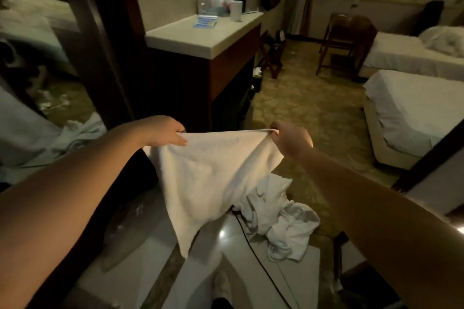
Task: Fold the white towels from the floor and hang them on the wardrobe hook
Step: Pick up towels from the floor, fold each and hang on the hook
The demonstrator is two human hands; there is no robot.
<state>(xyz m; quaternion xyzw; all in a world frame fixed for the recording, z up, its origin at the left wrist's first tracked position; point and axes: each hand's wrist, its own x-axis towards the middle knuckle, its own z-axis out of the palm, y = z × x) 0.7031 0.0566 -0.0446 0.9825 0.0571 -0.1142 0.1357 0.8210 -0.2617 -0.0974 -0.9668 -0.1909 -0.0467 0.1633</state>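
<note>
Two arms outstretched; left hand (167,130), right hand (291,139) pinch towel (211,178) corners.

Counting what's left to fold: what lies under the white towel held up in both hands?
Below the white held towel lies a crumpled white linen heap on the glossy floor; its left part is hidden.

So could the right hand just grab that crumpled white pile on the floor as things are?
Probably not yet. The right hand is pinching a corner of the held towel, with the left hand on the other. The pile lies unblocked below, but it would have to let go first.
</note>
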